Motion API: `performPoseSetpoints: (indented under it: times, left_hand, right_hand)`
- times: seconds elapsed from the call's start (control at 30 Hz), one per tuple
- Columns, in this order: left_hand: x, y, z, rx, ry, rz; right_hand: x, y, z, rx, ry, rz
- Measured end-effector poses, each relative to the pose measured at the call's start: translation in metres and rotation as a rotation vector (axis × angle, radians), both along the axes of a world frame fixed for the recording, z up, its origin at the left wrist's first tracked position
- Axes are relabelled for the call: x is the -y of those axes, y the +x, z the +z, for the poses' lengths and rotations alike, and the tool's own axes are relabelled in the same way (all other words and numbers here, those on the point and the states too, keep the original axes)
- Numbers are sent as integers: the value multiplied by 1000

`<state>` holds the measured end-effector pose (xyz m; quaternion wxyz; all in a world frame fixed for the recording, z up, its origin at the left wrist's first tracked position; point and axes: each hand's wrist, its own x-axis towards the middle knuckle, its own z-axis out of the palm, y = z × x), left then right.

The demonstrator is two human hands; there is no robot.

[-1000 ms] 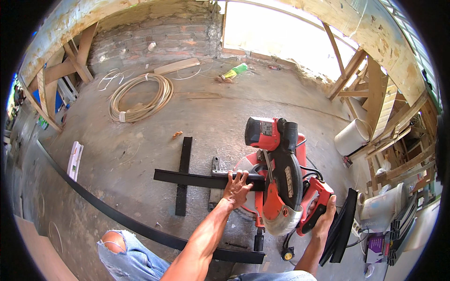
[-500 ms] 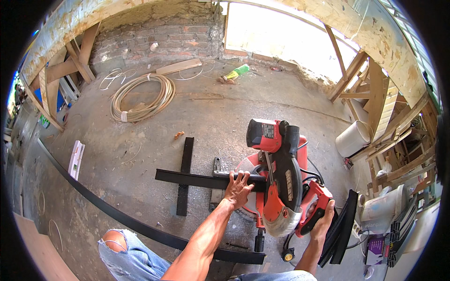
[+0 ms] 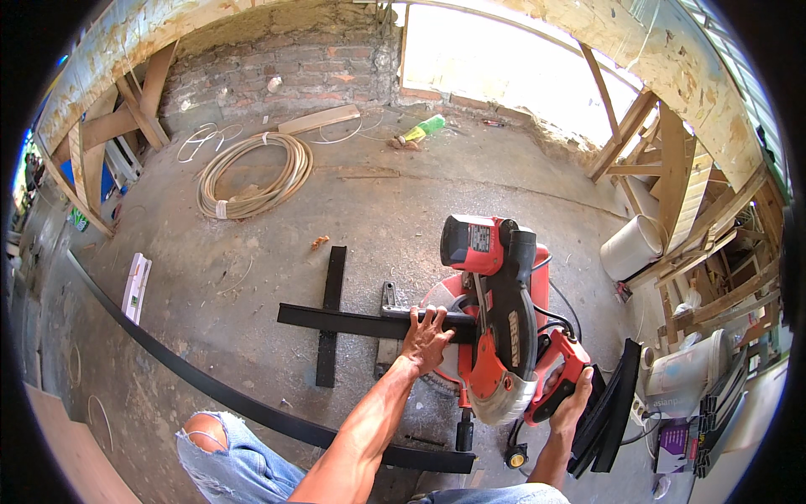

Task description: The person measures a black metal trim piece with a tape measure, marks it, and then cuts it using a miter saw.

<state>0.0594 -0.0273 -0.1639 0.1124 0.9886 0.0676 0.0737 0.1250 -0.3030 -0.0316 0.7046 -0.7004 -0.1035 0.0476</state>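
On the concrete floor (image 3: pixel 218 336), steadying the bar (image 3: pixel 353 322) mid-frame under a spread left hand (image 3: pixel 426 340), clasping the saw (image 3: pixel 514 328) right of centre with the right hand (image 3: pixel 573 405). Already placed at the saw, not visibly cut through.

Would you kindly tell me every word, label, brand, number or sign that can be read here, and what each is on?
I copy no wording or brands; print stands on:
Red saw's black blade guard: large pale lettering.
Motor housing label: too small to read.
Pale bucket behind the box: faint lettering.
Purple-and-white box: print too small to read.
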Motion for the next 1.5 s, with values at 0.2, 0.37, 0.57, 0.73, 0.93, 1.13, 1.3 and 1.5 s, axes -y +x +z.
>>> performPoseSetpoints:
  times: [0.2, 0.37, 0.57, 0.73, 0.93, 1.13, 1.3, 1.5]
  left_hand:
    - [0, -2, 2, 25, 28, 9]
    - [-2, -3, -3, 77, -3, 6]
    - [-2, -4, 6, 20, -14, -25]
    - [-6, -4, -6, 116, 12, -25]
    - [-10, -9, -5, 129, -15, -51]
    - [-8, -8, 8, 157, -28, -62]
    - [-13, -15, 3, 145, -14, -113]
    - [-20, -41, 25, 305, 45, -62]
  right_hand:
    - [-4, -8, -6, 30, -19, -42]
    - [0, -11, -10, 57, -13, 27]
    - [-5, -8, 2, 109, -65, -25]
    - [-23, 17, 51, 84, -166, 6]
    - [-54, 74, 113, 51, -165, 187]
    - [-74, 127, 149, -41, -73, 255]
    - [-88, 141, 137, -173, 195, 290]
    - [-83, 153, 122, -73, 315, 331]
